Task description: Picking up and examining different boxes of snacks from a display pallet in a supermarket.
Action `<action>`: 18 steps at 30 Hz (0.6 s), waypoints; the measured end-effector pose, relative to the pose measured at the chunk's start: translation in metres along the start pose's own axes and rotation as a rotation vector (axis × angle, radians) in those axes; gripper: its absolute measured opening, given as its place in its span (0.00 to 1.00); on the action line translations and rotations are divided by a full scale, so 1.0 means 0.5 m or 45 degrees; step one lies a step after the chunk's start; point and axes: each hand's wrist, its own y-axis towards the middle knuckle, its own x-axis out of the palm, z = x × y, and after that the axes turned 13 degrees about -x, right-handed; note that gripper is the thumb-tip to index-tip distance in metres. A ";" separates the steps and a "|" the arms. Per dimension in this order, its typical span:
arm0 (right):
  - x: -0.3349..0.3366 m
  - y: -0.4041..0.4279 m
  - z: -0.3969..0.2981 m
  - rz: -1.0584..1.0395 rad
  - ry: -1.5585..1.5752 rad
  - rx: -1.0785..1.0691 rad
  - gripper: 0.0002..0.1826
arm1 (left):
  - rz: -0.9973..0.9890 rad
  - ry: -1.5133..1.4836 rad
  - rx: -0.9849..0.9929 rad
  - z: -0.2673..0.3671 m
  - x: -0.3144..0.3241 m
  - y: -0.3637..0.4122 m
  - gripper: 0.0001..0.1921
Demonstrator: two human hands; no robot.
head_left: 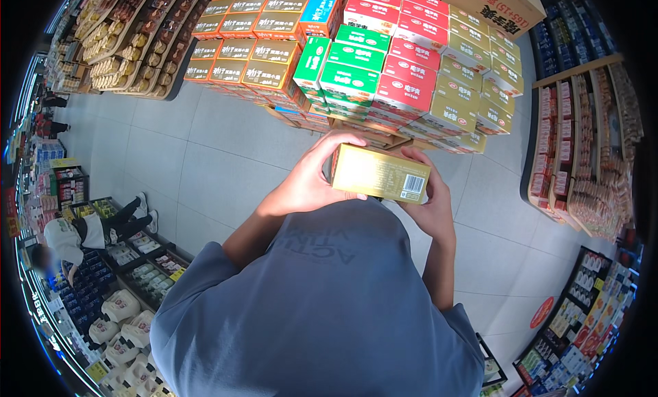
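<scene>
Between my two hands I hold a gold cardboard box [378, 172] in front of my chest. Its upturned side bears small print and a barcode, and glare washes out the left part. My left hand [313, 173] grips the left end, thumb and fingers on opposite edges. The right end is held by my right hand [429, 196], its fingers partly hidden behind the box. Beyond the hands stands a display of stacked boxes: gold boxes [452, 106], red boxes [405, 92], green boxes [349, 78] and orange-and-brown boxes [270, 65].
A large brown carton [493, 6] rests on the display's far right. Curved shelves of packaged food [139, 47] stand at the far left, with more shelves [560, 140] at the right. Another person [77, 237] is beside the left racks, near white jugs [123, 335]. Grey floor tiles [221, 176] lie between.
</scene>
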 end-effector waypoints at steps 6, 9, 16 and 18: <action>-0.001 0.001 -0.004 0.005 0.017 0.020 0.44 | 0.009 -0.001 -0.035 0.003 0.001 0.001 0.44; -0.003 0.003 -0.002 0.001 0.013 0.010 0.44 | 0.009 -0.006 -0.049 0.001 0.002 0.002 0.44; -0.013 0.007 -0.013 -0.013 -0.003 0.012 0.44 | -0.011 -0.058 -0.093 0.003 0.006 0.007 0.44; -0.016 0.007 -0.013 -0.019 -0.017 0.021 0.44 | -0.011 -0.068 -0.101 0.004 0.008 0.009 0.44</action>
